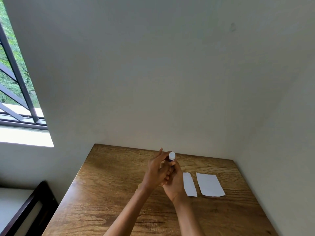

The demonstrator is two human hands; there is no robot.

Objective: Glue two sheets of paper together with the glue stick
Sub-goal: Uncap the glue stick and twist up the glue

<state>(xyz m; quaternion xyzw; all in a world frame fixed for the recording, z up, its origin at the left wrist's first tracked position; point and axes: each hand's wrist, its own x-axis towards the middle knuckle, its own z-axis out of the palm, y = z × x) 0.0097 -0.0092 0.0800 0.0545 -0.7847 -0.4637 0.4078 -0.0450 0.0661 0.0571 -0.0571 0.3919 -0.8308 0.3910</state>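
A glue stick (171, 157) with a white cap and dark blue body stands upright in the air above the wooden table (105, 193). My right hand (173, 183) grips its lower body. My left hand (156, 171) is beside it, thumb and fingers reaching to the stick just below the cap. Two white paper pieces lie flat on the table to the right of my hands: a narrow strip (189, 184) and a wider sheet (210, 184), a small gap between them.
The table stands in a corner, with white walls behind and on the right. A barred window (15, 79) is at the left. A dark-framed piece of furniture (32, 206) sits low at the left of the table.
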